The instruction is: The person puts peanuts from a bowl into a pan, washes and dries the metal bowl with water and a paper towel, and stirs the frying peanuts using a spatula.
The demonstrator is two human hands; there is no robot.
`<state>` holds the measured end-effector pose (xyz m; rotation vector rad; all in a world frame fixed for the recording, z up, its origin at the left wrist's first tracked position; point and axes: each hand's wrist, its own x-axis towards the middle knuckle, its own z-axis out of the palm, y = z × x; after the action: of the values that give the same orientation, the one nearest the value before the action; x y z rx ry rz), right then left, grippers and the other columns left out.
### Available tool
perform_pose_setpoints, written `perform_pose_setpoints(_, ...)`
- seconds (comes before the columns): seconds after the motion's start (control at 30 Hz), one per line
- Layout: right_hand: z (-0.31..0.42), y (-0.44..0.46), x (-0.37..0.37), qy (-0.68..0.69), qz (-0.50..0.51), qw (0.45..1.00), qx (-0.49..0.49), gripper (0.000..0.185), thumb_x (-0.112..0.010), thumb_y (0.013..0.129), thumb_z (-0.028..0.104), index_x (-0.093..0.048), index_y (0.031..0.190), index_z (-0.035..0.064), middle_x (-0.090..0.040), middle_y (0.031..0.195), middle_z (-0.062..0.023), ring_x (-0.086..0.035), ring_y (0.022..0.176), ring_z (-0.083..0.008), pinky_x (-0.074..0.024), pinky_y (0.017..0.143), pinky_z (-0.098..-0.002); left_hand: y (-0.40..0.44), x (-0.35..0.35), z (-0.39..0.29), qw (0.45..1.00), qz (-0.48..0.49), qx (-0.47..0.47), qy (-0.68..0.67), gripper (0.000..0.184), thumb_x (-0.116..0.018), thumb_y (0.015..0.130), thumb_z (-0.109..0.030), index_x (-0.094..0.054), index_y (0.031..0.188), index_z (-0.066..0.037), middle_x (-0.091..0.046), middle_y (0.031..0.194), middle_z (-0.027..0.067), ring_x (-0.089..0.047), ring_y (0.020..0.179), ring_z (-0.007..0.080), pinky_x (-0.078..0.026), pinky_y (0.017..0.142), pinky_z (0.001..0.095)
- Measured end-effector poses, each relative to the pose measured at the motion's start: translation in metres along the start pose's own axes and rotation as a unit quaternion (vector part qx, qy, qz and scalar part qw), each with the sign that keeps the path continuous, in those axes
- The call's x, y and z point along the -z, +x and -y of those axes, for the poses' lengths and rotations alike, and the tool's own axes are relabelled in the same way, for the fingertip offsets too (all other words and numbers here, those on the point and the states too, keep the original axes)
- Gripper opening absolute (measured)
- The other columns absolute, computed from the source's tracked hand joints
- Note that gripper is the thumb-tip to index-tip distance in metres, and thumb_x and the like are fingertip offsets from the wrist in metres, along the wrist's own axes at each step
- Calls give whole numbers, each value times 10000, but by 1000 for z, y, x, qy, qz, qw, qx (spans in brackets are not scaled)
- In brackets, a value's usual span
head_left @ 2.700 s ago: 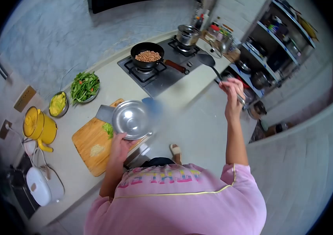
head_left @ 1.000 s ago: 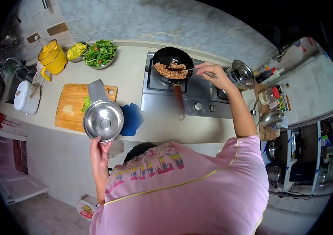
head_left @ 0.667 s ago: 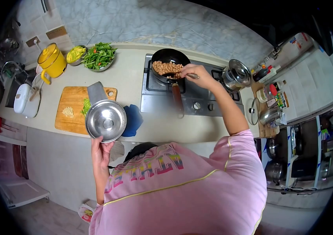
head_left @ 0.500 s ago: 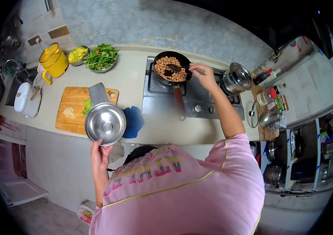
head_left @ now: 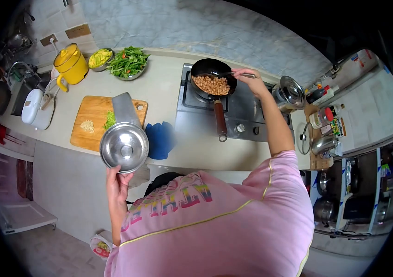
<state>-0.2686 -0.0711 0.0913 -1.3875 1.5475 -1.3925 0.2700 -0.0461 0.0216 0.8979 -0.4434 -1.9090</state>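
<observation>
Wok (head_left: 208,68) upper centre, peanuts (head_left: 211,85) inside; right fingers (head_left: 240,71) grip spatula (head_left: 250,75). Left fingers (head_left: 117,172) grip steel bowl (head_left: 124,151), partly hiding chopping board (head_left: 96,113).

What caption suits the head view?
Left hand holding a metal bowl, right hand holding a utensil over a pan of brown pieces.

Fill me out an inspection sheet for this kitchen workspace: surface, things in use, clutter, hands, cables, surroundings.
Surface: pale countertop, steel hob on it.
Things in use: black pan holding small brown pieces; steel bowl, no contents seen; utensil, far end hard to make out against the pan.
Clutter: wooden board bearing chopped food; grey flat item, partly hidden by the steel bowl; blue item, too blurred to name.
Left hand: grips the steel bowl's edge.
Right hand: holds the utensil at the pan.
Cables: pale cord at the wall outlet; route unclear.
Surroundings: cookware shelves at picture right; bag on the floor, lower left.
</observation>
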Motion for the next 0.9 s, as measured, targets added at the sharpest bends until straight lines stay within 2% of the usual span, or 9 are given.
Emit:
perform_pose_setpoints(0.1,46,-26,7,-163,83,982,55,95,-590,751,-19,-654,813,16,-616,1041,-108,-571,972,-198,-436,864,-293,1,3,1,1000,0,6,-2,453,-473,817,-44,-335,1247,-76,-528,1088,130,-634,814,222,-588,645,312)
perform_pose_setpoints(0.23,87,-47,5,-206,142,967,55,94,-586,750,-31,-647,810,8,-615,1030,-108,-573,964,-195,-447,840,-288,4,1,2,1000,11,18,0,467,-476,816,-46,-329,1258,-85,-527,1095,127,-634,816,221,-587,643,309)
perform_pose_setpoints(0.4,79,-38,-7,-225,195,952,67,95,-581,755,-37,-640,821,-4,-619,1015,-108,-578,929,-184,-458,807,-280,9,-2,3,999,22,29,3,467,-472,818,-42,-330,1260,-86,-527,1098,127,-634,810,219,-586,634,302)
perform_pose_setpoints(0.43,69,-32,-13,-233,186,951,86,94,-599,739,-44,-638,815,-6,-632,934,-108,-591,905,-189,-464,795,-278,10,-1,3,999,22,29,1,463,-471,818,-40,-331,1258,-85,-528,1095,127,-634,809,219,-586,632,301)
perform_pose_setpoints(0.53,48,-19,-25,-200,103,973,58,90,-603,746,-33,-639,820,1,-631,936,-107,-593,896,-191,-463,792,-276,13,-1,2,999,26,28,5,452,-471,819,-38,-337,1249,-80,-529,1088,122,-632,808,214,-585,624,296)
perform_pose_setpoints(0.67,7,-16,-23,-199,-23,975,96,71,-595,761,-26,-636,812,1,-636,978,-106,-595,869,-176,-454,795,-269,14,-2,1,999,16,30,5,444,-472,819,-37,-341,1241,-74,-533,1077,119,-631,795,208,-585,618,293)
perform_pose_setpoints(0.77,11,-19,-11,-91,-131,986,55,65,-595,764,-21,-643,795,11,-637,985,-78,-587,848,-136,-452,764,-244,13,-9,-1,1000,9,29,4,448,-473,819,-36,-340,1245,-75,-537,1070,123,-632,788,208,-585,619,294)
perform_pose_setpoints(0.87,1,-7,6,-78,-204,975,38,65,-602,764,-10,-648,797,21,-640,913,-48,-580,800,-112,-450,718,-223,12,-12,1,999,10,32,7,451,-472,820,-37,-338,1249,-80,-540,1068,130,-634,792,214,-586,626,299)
perform_pose_setpoints(0.9,-10,0,10,-104,-219,969,47,58,-603,759,-9,-645,795,11,-635,836,-38,-583,748,-121,-457,685,-223,14,-12,3,999,16,37,10,453,-471,821,-37,-337,1251,-81,-540,1070,132,-635,797,217,-586,629,301)
